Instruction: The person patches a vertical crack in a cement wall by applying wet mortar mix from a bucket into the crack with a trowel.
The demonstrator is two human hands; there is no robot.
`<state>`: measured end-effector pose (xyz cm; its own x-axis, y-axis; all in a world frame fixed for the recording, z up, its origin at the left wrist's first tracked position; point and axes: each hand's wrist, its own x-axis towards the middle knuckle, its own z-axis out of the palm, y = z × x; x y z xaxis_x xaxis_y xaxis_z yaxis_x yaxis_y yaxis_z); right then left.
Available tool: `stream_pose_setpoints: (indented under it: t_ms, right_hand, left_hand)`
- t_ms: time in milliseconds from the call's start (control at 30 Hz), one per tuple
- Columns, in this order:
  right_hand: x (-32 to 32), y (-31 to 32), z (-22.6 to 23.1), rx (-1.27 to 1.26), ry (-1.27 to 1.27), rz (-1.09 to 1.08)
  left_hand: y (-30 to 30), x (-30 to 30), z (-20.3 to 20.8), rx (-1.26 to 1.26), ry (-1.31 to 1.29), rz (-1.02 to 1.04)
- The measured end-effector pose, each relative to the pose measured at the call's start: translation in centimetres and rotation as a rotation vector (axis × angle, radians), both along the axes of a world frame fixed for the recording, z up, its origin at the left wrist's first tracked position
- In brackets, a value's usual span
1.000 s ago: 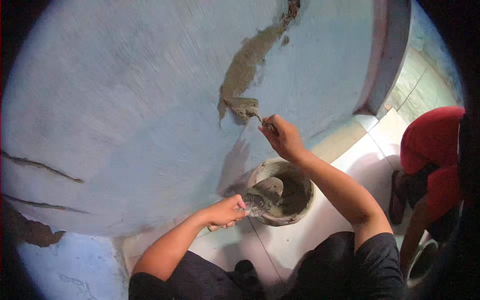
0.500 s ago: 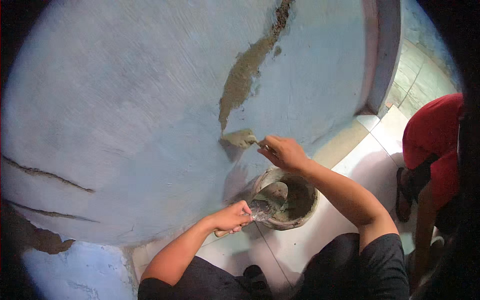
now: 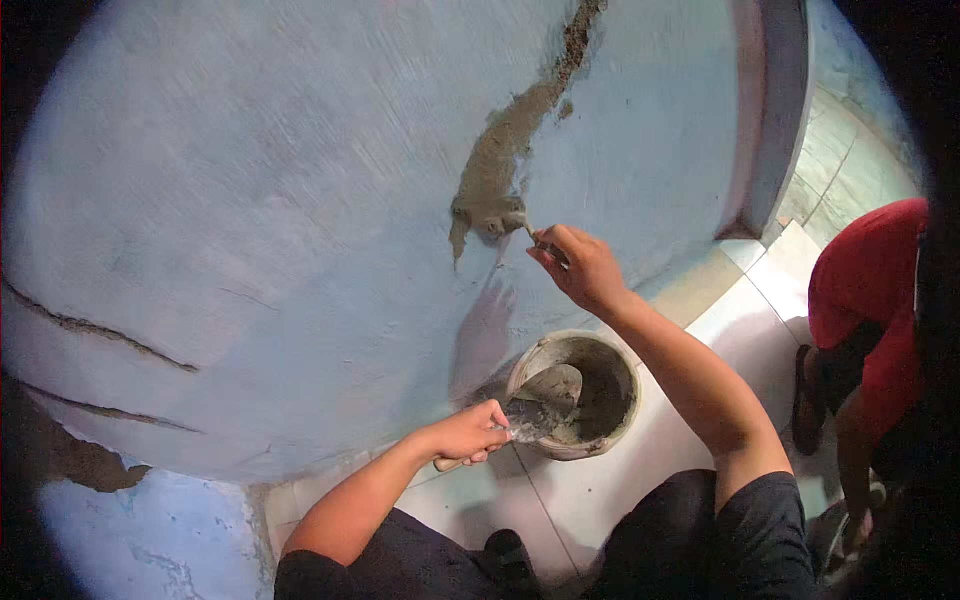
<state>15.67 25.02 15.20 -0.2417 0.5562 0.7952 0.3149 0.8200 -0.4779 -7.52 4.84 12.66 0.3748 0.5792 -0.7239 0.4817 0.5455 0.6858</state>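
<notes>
Running crookedly down the blue wall (image 3: 300, 190), the grey-brown mortar strip (image 3: 505, 145) is ragged-edged, narrow and rough above, broader and smoother lower down. A small trowel (image 3: 514, 221), smeared with mortar, meets its lower part, above the wall's bottom edge. The right hand (image 3: 580, 268) is clamped around it, forearm slanting forward and left. The left hand (image 3: 470, 432) grips a larger trowel (image 3: 556, 390) over the bucket's (image 3: 572, 346) left rim.

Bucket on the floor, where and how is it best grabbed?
Probably by the bucket rim, from the near right: its round mouth faces up, uncovered on that side, while the left hand holds a trowel over its left side.
</notes>
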Motion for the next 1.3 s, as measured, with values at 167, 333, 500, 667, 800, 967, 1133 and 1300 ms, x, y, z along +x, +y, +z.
stream_pose_setpoints:
  t_ms: [167,333,500,667,800,967,1133,1300]
  right_hand:
    - [0.7,1.8,1.7,0.048,0.139,-0.027]
    - [2.1,3.4,3.8,-0.034,0.224,-0.176]
    - [2.5,4.2,3.8,-0.075,0.395,-0.144]
    - [0.7,2.2,1.2,-0.179,0.158,0.04]
    - [0.1,0.8,-0.7,-0.117,-0.105,0.103]
    - [0.6,1.3,0.3,0.038,-0.265,0.092]
    - [2.0,2.9,2.2,0.01,-0.07,0.043]
    - [2.9,4.8,2.6,0.018,0.095,-0.074]
  left_hand:
    - [0.0,0.1,-0.2,-0.003,0.013,0.001]
    - [-0.1,0.4,0.1,0.008,0.053,-0.008]
    - [0.0,0.5,-0.3,-0.001,0.021,-0.004]
    - [0.0,1.0,0.0,-0.004,0.031,-0.005]
    - [0.0,0.8,0.0,0.003,0.016,-0.014]
    - [-0.2,0.6,-0.4,0.005,0.006,-0.014]
    - [-0.1,0.7,0.0,0.014,0.036,-0.036]
    - [-0.2,0.5,-0.3,0.005,0.032,-0.022]
